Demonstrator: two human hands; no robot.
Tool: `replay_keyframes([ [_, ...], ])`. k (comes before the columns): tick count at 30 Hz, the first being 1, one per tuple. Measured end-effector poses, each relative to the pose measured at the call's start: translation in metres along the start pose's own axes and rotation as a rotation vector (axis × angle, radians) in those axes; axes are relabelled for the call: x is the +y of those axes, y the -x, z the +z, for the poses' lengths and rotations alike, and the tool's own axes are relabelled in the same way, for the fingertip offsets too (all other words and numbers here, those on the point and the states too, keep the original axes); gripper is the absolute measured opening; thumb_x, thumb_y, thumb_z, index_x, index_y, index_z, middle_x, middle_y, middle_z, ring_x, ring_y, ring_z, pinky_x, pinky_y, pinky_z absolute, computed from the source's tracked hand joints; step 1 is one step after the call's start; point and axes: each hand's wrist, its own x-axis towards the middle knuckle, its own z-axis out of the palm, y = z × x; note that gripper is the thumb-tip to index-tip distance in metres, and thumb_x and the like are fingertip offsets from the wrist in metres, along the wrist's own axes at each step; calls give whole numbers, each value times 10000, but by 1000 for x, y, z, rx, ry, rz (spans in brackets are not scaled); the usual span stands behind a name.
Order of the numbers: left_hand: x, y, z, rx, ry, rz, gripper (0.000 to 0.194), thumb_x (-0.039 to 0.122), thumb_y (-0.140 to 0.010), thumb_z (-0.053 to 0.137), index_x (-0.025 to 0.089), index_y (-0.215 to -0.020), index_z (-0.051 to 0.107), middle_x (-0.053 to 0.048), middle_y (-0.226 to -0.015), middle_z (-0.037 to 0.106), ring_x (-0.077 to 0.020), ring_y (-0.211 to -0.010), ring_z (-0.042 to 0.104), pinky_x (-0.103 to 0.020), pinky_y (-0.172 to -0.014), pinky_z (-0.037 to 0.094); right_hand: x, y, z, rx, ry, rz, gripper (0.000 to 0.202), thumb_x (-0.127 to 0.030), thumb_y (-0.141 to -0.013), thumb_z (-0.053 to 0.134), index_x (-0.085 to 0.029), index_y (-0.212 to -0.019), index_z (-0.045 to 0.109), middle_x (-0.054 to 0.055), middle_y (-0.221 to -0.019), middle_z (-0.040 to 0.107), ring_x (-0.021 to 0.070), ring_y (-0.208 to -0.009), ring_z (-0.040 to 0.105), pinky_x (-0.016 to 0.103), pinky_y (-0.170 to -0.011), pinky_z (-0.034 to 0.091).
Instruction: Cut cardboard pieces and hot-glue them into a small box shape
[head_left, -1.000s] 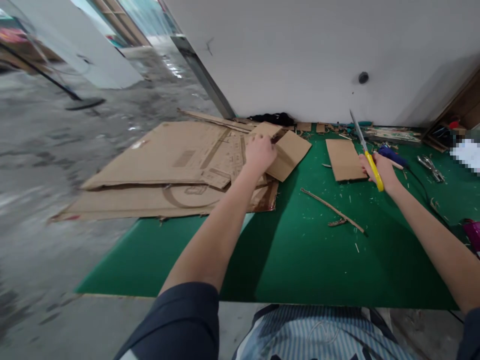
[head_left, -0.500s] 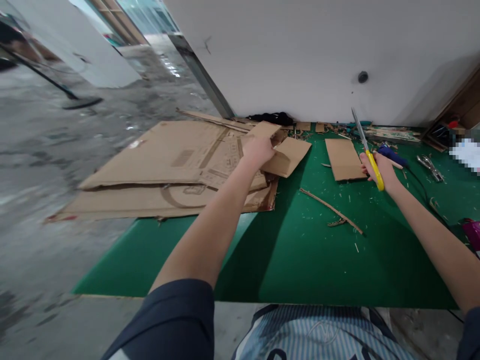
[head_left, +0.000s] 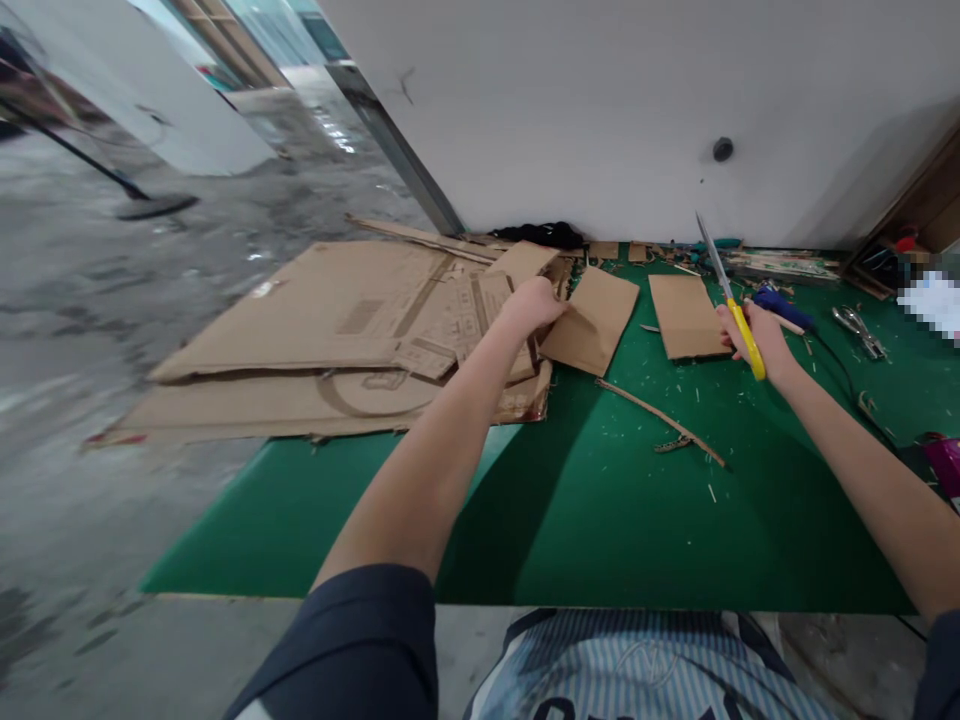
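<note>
A pixelated white patch (head_left: 930, 303) at the right edge hides whatever lies there.

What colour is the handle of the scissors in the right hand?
Yellow. The scissors handle shows best in the head view, gripped by the right hand.

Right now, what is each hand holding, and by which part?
The right hand grips yellow-handled scissors by the handle, blades pointing up. The left hand pinches a small cardboard piece at its left edge.
</note>
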Motion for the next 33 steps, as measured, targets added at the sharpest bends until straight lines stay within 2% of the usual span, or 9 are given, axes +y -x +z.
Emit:
replay_keyframes([
  [3,18,12,-7,61,41,56,297,343,-858,527,123,-726,677,-104,-697,624,-237,-745,598,-328,-704,423,-9,6,1,23,-54,41,515,-633,-820,621,-173,-1050,592,106,-871,691,201,-674,683,257,-401,505],
  [8,55,48,-25,278,345,244,259,291,-917,465,136,-762,602,-19,-645,520,-136,-616,460,-282,-635,353,-33,24,12,-7,-411,111,532,-697,-767,632,-211,-965,548,98,-907,695,219,-808,707,228,-389,485],
  [16,88,79,-10,111,883,395,203,265,-941,456,187,-756,484,-11,-729,500,-126,-662,486,-245,-640,399,-58,51,26,-160,-561,98,419,-668,-820,544,-252,-860,542,27,-682,595,192,-647,639,297,-486,516],
  [19,85,75,-1,134,689,410,176,257,-939,469,196,-774,474,-12,-697,514,-138,-629,470,-274,-645,389,-63,55,27,-223,-606,39,381,-510,-815,557,-226,-1066,596,75,-838,685,245,-790,687,393,-665,594],
  [22,76,65,6,210,424,415,139,231,-941,454,189,-816,497,-66,-786,598,-185,-752,555,-317,-757,436,-64,52,26,-159,-636,-30,540,-383,-771,562,-194,-1277,540,117,-1112,709,278,-991,687,436,-809,598],
  [25,62,56,10,293,222,303,172,218,-954,395,161,-909,552,-145,-1000,650,-255,-988,609,-371,-895,458,-59,42,18,-7,-596,-11,607,-356,-775,547,-185,-1355,492,119,-1198,693,289,-1048,674,445,-829,599],
  [28,48,54,14,200,-38,205,232,227,-941,411,154,-1024,615,-170,-1118,652,-311,-1080,612,-415,-895,481,-53,28,4,92,-572,35,577,-340,-788,528,-178,-1341,511,123,-1171,699,301,-1044,677,459,-825,602],
  [31,46,57,20,106,-279,233,374,113,-882,420,168,-1198,612,-180,-1182,649,-347,-1170,573,-461,-918,481,-47,14,-11,158,-543,32,553,-335,-796,503,-149,-1317,528,137,-1157,693,298,-1013,689,447,-795,609],
  [33,53,58,25,154,-335,292,458,68,-862,394,175,-1259,594,-183,-1259,622,-365,-1245,517,-515,-968,454,-43,5,-20,171,-493,37,544,-329,-801,494,-144,-1311,533,139,-1165,687,291,-997,693,425,-761,614],
])
